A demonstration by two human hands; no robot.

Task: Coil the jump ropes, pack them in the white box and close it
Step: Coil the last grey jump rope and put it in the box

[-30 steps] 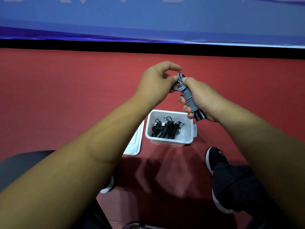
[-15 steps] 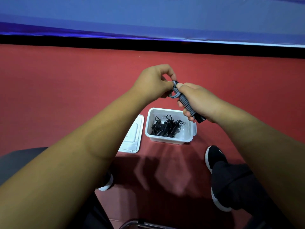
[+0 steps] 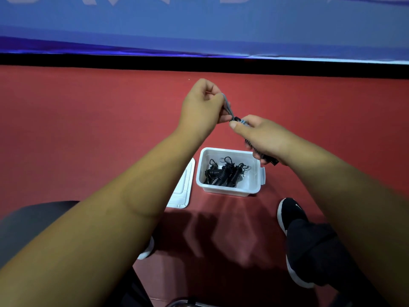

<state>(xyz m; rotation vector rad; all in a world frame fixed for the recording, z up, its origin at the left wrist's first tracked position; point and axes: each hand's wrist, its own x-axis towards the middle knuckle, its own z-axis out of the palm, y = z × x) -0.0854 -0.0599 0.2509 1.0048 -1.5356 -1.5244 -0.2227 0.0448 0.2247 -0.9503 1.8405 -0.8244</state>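
Above white box (image 3: 229,192): our left hand (image 3: 202,108) pinches jump rope (image 3: 228,108) loop, right hand (image 3: 264,138) grips coiled bundle. Likely securing coil; next we tuck end, drop in.

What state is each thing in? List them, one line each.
Box: open, on the floor, black ropes inside.
Lid: off, flat on the floor left of the box.
Black ropes: coiled, in the box.
Grey rope: wound up, held in the air by both hands.
Left hand: pinches the grey rope's loop.
Right hand: grips the grey rope's bundle.
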